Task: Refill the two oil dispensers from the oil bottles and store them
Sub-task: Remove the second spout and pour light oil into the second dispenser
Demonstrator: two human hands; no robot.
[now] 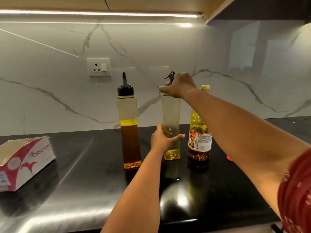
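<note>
- Two hands are working one dispenser, mid-bench, right of its twin.
- Left hand is clasping the body, steadying it.
- Right hand is gripping the cap, probably unscrewing for refilling.
- Oil bottle is waiting just right.

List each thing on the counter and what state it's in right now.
Left dispenser: capped, upright, about half full of amber oil.
Right dispenser: upright, nearly full of pale oil, left hand gripping its body, right hand gripping its cap.
Oil bottle: upright, cap on.
Tissue box: open.
</note>
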